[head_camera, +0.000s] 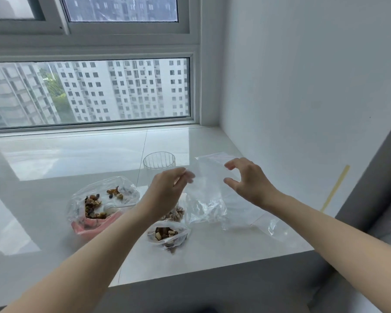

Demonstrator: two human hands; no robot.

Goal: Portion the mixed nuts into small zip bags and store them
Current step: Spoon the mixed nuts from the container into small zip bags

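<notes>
Clear plastic, filled with nuts, sits nearest me: a small zip bag (pixel 167 234) on the white sill (pixel 212 256). Above it I see the left hand (pixel 165 195) pinching an empty bag (pixel 207 195) while the right hand (pixel 250 180) hovers with fingers apart. Beyond stand the big nut bag (pixel 99 204) and a glass (pixel 159 162).

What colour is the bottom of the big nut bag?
Pink, under the clear plastic of the big nut bag; seen in the head view.
</notes>
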